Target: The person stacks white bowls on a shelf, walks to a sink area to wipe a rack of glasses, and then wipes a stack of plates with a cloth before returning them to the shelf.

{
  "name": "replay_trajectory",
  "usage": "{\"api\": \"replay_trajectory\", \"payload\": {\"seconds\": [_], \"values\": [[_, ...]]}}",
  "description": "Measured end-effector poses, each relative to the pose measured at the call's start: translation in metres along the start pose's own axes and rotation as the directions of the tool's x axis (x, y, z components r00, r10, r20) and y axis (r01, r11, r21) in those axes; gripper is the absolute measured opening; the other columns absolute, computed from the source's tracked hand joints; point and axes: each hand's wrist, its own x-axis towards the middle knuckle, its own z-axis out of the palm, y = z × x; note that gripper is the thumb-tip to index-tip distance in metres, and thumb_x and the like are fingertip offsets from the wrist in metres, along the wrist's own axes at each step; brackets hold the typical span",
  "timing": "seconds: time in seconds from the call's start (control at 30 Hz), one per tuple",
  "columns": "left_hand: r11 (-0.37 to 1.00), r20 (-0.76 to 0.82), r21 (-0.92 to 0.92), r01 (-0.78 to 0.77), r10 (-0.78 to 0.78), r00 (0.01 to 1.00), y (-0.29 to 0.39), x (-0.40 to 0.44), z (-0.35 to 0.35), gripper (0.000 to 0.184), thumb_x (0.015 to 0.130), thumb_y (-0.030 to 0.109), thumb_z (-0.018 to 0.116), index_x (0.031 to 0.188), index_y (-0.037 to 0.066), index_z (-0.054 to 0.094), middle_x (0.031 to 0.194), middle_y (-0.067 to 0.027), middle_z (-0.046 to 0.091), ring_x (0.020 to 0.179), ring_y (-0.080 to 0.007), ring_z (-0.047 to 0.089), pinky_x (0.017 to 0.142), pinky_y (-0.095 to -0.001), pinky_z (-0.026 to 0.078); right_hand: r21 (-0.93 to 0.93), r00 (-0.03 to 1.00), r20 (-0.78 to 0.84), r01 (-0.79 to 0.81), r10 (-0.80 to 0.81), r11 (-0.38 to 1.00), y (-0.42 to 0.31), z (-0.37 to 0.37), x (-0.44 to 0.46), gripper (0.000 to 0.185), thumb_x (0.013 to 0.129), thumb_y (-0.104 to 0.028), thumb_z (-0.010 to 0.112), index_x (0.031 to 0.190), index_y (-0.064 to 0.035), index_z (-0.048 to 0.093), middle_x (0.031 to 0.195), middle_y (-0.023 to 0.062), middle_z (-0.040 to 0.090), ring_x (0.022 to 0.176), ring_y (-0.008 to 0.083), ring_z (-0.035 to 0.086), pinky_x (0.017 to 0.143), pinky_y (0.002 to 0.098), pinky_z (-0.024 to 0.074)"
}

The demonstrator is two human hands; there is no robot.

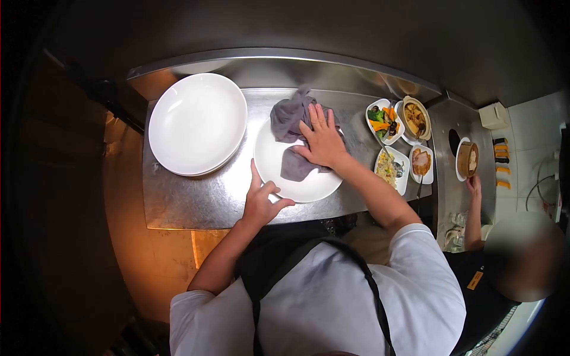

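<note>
A round white plate lies on the steel counter in front of me. My right hand rests on a crumpled grey cloth upon this plate, palm down with the fingers spread. Part of the cloth reaches below the hand, and some of it is hidden under the palm. At the plate's near left rim is my left hand, holding the edge with index finger and thumb stretched along it and the other fingers bent. Left of it stands a stack of larger white plates.
Four dishes stand at the right: vegetables, a clay pot, a rice-like dish and sliced meat. Beyond, a co-worker's hand touches a bamboo steamer. Several orange-handled knives hang on the wall.
</note>
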Motion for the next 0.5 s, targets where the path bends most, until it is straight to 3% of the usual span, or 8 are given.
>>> {"api": "replay_trajectory", "payload": {"seconds": [0.07, 0.17, 0.27, 0.3, 0.33, 0.4, 0.43, 0.5], "values": [[1.000, -0.007, 0.018, 0.015, -0.014, 1.000, -0.003, -0.002, 0.002, 0.059, 0.054, 0.033, 0.095, 0.087, 0.003, 0.056, 0.151, -0.0445, 0.014, 0.128, -0.0465, 0.051, 0.100, -0.0427, 0.048, 0.116, 1.000, 0.022, 0.018, -0.021, 0.993, -0.017, 0.014, 0.007, 0.078, 0.083, -0.061, 0.059, 0.129, 0.0024, 0.051, 0.150, 0.0383, 0.025, 0.141, 0.0526, 0.025, 0.114, 0.0640, 0.0163], [0.969, -0.078, -0.123, 0.215, -0.226, 0.971, -0.013, -0.009, 0.017, 0.078, 0.055, 0.026, 0.096, 0.110, 0.005, 0.046, 0.145, -0.0410, 0.033, 0.117, -0.0481, 0.057, 0.093, -0.0444, 0.050, 0.372, 0.993, 0.053, 0.080, -0.107, 0.925, -0.055, 0.023, -0.004, 0.082, 0.083, -0.061, 0.060, 0.132, 0.0040, 0.048, 0.149, 0.0395, 0.025, 0.140, 0.0535, 0.025, 0.115, 0.0616, 0.0178], [0.936, -0.054, -0.110, 0.335, -0.342, 0.938, -0.019, -0.012, 0.020, 0.093, 0.060, 0.022, 0.093, 0.124, 0.007, 0.028, 0.131, -0.0329, 0.051, 0.109, -0.0425, 0.062, 0.089, -0.0449, 0.051, 0.631, 0.992, 0.041, 0.068, -0.121, 0.773, -0.095, 0.024, -0.032, 0.088, 0.080, -0.061, 0.065, 0.135, 0.0055, 0.046, 0.144, 0.0397, 0.031, 0.136, 0.0550, 0.030, 0.114, 0.0532, 0.0262], [0.990, -0.142, -0.078, 0.120, -0.130, 0.981, -0.035, -0.017, 0.027, 0.094, 0.065, 0.021, 0.090, 0.129, 0.006, 0.023, 0.118, -0.0255, 0.058, 0.106, -0.0378, 0.064, 0.089, -0.0446, 0.051, 0.609, 0.985, 0.163, -0.062, -0.049, 0.790, -0.111, -0.004, -0.031, 0.086, 0.079, -0.052, 0.070, 0.137, 0.0060, 0.043, 0.143, 0.0376, 0.035, 0.135, 0.0517, 0.035, 0.113, 0.0507, 0.0294], [0.993, -0.174, -0.065, 0.097, -0.107, 0.979, -0.034, -0.018, 0.029, 0.094, 0.066, 0.020, 0.090, 0.130, 0.006, 0.022, 0.118, -0.0251, 0.058, 0.105, -0.0371, 0.064, 0.089, -0.0438, 0.051, 0.575, 0.960, 0.279, -0.190, 0.027, 0.796, -0.124, -0.025, -0.032, 0.085, 0.079, -0.043, 0.074, 0.139, 0.0065, 0.041, 0.143, 0.0355, 0.039, 0.133, 0.0484, 0.041, 0.113, 0.0481, 0.0325], [0.999, -0.230, -0.032, 0.039, -0.045, 0.972, -0.033, -0.015, 0.030, 0.096, 0.067, 0.019, 0.089, 0.132, 0.005, 0.020, 0.120, -0.0243, 0.058, 0.103, -0.0358, 0.065, 0.089, -0.0423, 0.051, 0.692, 0.928, 0.341, -0.357, 0.152, 0.628, -0.126, -0.032, -0.037, 0.073, 0.081, -0.034, 0.076, 0.135, 0.0054, 0.047, 0.134, 0.0273, 0.051, 0.124, 0.0393, 0.052, 0.106, 0.0438, 0.0398], [0.997, -0.235, -0.054, 0.055, -0.066, 0.970, -0.035, -0.016, 0.035, 0.108, 0.066, 0.021, 0.089, 0.140, 0.004, 0.013, 0.128, -0.0274, 0.053, 0.120, -0.0389, 0.056, 0.101, -0.0501, 0.044, 0.735, 0.903, 0.375, -0.428, 0.210, 0.526, -0.124, -0.036, -0.038, 0.067, 0.083, -0.030, 0.078, 0.133, 0.0048, 0.050, 0.130, 0.0233, 0.058, 0.120, 0.0348, 0.057, 0.103, 0.0417, 0.0434], [0.988, -0.232, 0.142, -0.061, 0.093, 0.968, -0.012, -0.004, 0.017, 0.114, 0.062, 0.026, 0.091, 0.143, 0.003, 0.015, 0.134, -0.0301, 0.047, 0.132, -0.0419, 0.043, 0.109, -0.0586, 0.031, 0.924, 0.903, 0.372, -0.383, 0.213, 0.008, -0.113, -0.066, -0.040, 0.059, 0.085, -0.022, 0.076, 0.132, 0.0041, 0.051, 0.124, 0.0144, 0.062, 0.114, 0.0250, 0.060, 0.101, 0.0366, 0.0446]]}}
